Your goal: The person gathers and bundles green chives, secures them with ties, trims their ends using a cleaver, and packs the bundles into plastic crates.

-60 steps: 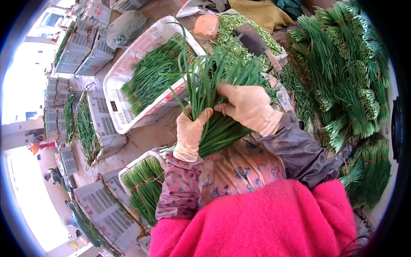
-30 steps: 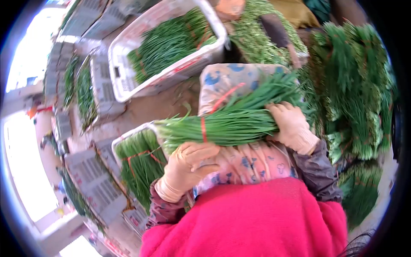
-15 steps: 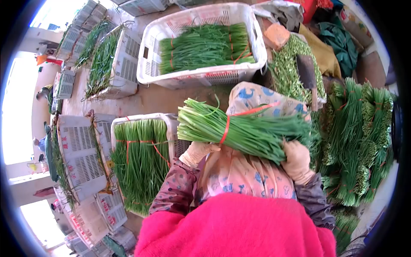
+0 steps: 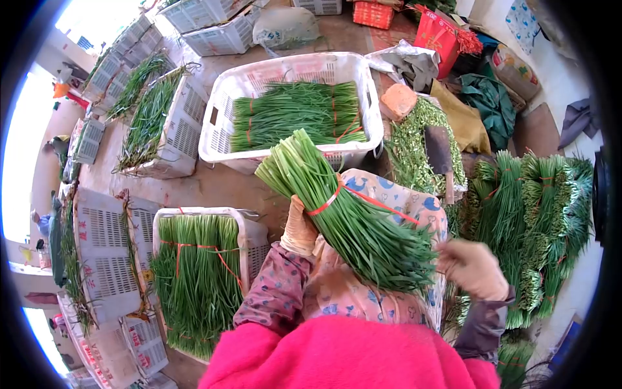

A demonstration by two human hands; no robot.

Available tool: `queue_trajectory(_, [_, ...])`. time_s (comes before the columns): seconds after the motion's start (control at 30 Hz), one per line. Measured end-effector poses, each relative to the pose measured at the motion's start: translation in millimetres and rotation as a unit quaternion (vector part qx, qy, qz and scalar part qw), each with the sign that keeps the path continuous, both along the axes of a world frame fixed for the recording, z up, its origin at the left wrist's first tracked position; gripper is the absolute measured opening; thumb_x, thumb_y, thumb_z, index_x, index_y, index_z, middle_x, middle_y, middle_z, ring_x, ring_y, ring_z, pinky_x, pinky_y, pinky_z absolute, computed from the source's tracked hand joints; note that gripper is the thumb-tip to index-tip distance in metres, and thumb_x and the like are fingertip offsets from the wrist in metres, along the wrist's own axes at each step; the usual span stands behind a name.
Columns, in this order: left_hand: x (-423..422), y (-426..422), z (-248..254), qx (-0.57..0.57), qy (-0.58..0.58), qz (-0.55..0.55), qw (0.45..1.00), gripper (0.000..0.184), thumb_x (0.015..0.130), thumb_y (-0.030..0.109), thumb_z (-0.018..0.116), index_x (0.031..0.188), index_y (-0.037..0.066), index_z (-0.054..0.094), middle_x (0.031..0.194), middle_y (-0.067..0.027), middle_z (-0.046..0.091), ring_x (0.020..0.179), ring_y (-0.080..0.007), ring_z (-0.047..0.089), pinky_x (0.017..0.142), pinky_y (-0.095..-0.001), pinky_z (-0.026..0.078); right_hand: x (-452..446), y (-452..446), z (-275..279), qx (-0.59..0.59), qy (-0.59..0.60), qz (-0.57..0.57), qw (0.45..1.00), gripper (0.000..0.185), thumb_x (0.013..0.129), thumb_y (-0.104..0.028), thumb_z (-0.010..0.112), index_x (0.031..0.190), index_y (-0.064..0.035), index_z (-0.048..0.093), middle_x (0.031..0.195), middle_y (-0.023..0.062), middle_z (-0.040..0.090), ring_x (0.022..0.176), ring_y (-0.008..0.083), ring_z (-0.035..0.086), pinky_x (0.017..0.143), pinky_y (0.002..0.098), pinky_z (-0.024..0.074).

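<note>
A bundle of green stalks (image 4: pixel 359 227) with a red band round it lies tilted over my lap, its pale cut ends up at the left. My left hand (image 4: pixel 300 228), in a pale glove, is wrapped round its underside near the band; part of its fingers is hidden by the stalks. By the leafy right end is my right hand (image 4: pixel 474 267), gloved too and blurred, with its fingers hard to make out. Under the bundle is a patterned apron (image 4: pixel 395 194).
Ahead stands a white crate (image 4: pixel 285 68) of bundles; another crate (image 4: pixel 243 223) sits at the left. A blade (image 4: pixel 438 152) with a wooden handle rests on cuttings beside an orange block (image 4: pixel 398 102). Banded bundles (image 4: pixel 525 227) are piled at right. People are partly visible far left.
Since the earlier frames, the bundle has turned so its cut ends point further up. My right hand has moved from its leafy part to beyond its right end. The camera view has shifted.
</note>
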State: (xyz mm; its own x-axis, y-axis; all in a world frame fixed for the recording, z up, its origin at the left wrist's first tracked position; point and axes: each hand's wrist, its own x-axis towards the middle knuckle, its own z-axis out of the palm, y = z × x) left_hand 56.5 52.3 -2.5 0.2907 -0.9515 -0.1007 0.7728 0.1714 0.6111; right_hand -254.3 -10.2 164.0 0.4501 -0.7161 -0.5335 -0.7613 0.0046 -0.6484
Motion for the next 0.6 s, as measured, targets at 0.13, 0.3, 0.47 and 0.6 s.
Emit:
queue_trajectory(0.13, [-9.9,-4.5,10.3,-0.069,-0.001,-0.091,0.993,0.092,0.075,0.062,0.070,0.139,0.001,0.043,0.135,-0.0146,0.054,0.124,-0.0267,0.053,0.108,-0.0414,0.040,26.4,-12.9,0.5,-0.330,-0.114,-0.019,0.937,0.024,0.078,-0.007,0.072,0.100,-0.0020,0.066,0.079,0.0121,0.065,0.071,0.0254,0.066,0.064,0.0323,0.0526])
queue_trajectory(0.3, [-28.7,-6.8,42.1,0.003,-0.055,-0.140,0.989,0.101,0.069,0.066,0.073,0.142,0.005,0.040,0.133,-0.0121,0.054,0.117,-0.0245,0.056,0.098,-0.0424,0.048,104.4,-15.4,5.1,-0.470,-0.154,0.178,0.851,0.031,0.075,-0.021,0.075,0.100,-0.0065,0.064,0.085,0.0114,0.067,0.076,0.0296,0.066,0.061,0.0388,0.0523])
queue_trajectory(0.47, [-36.1,-18.1,43.6,-0.137,-0.036,-0.221,0.965,0.095,0.060,0.036,0.091,0.137,0.004,0.045,0.126,-0.0074,0.056,0.115,-0.0199,0.055,0.100,-0.0361,0.045,115.1,-33.7,-23.1,-0.532,-0.228,0.201,0.790,0.024,0.071,-0.019,0.071,0.091,-0.0121,0.061,0.078,0.0058,0.064,0.070,0.0277,0.064,0.058,0.0404,0.0493])
queue_trajectory(0.6, [-37.6,-8.2,48.4,-0.047,-0.084,-0.200,0.975,0.100,0.057,0.030,0.092,0.138,0.002,0.041,0.128,-0.0069,0.056,0.117,-0.0192,0.053,0.100,-0.0340,0.043,118.6,-45.7,-8.0,-0.580,-0.226,0.131,0.772,0.019,0.070,-0.014,0.070,0.088,-0.0138,0.061,0.072,0.0043,0.060,0.065,0.0278,0.062,0.056,0.0405,0.0479])
